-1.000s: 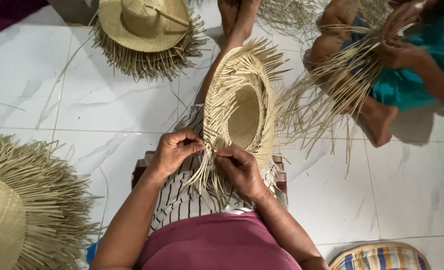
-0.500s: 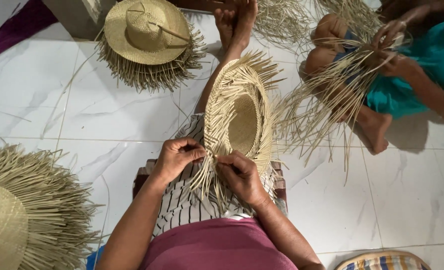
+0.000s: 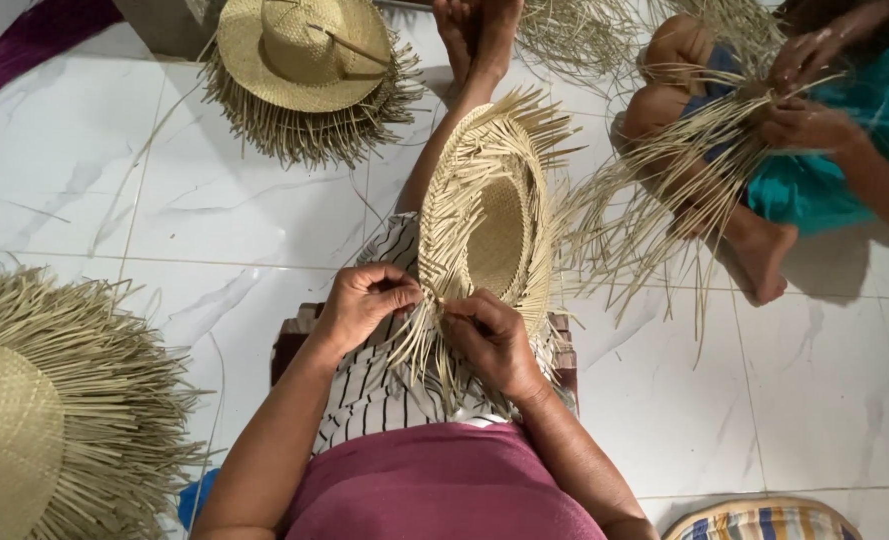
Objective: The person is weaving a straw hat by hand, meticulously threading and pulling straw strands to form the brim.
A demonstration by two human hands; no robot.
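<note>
A half-woven straw hat (image 3: 490, 215) lies on my lap with loose strands fanning out from its brim. My left hand (image 3: 363, 305) pinches strands at the near edge of the brim. My right hand (image 3: 490, 338) grips strands beside it, fingers closed on the straw. Both hands meet at the same spot on the brim. The hat's hollow crown faces up toward me.
A finished-looking straw hat (image 3: 300, 60) with a fringed brim lies on the white tiled floor ahead. Another fringed hat (image 3: 35, 420) lies at the left. At the right, a person in teal (image 3: 845, 140) weaves straw with both hands. A striped cushion (image 3: 765, 522) shows at the bottom right.
My hands stay at the brim's near edge, fingers shifting slightly on the strands. The view has drifted a little, so the hats appear lower in frame.
</note>
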